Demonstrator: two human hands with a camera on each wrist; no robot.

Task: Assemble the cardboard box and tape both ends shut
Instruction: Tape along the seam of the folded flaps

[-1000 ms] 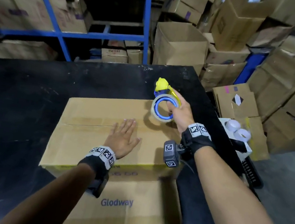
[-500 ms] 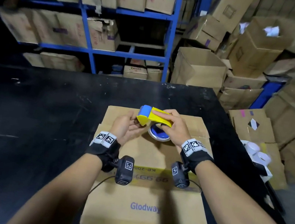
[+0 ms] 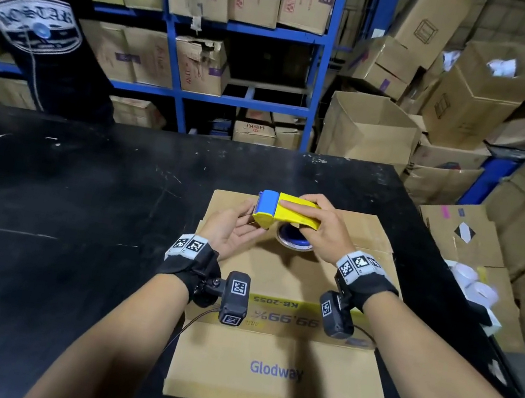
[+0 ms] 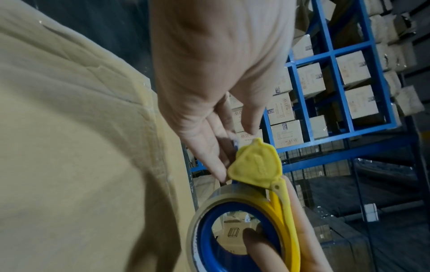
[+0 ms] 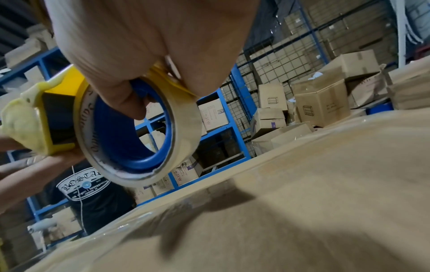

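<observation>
Right hand [image 3: 323, 233] grasped the yellow-and-blue plastic tape dispenser [image 3: 286, 211] above the brown cardboard box [image 3: 278, 368] (mid-bench [image 3: 63, 200]); left hand [image 3: 231, 230] pinched its front edge.

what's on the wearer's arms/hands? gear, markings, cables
Both forearms are bare, no sleeves, no gloves. Each wrist carries a black strap topped by a pale band of black-and-white square fiducial tags: left wrist band, right wrist band. A small black camera block hangs under each wrist, tagged too: left camera, right camera. A thin dark cable trails from the left camera.
</observation>
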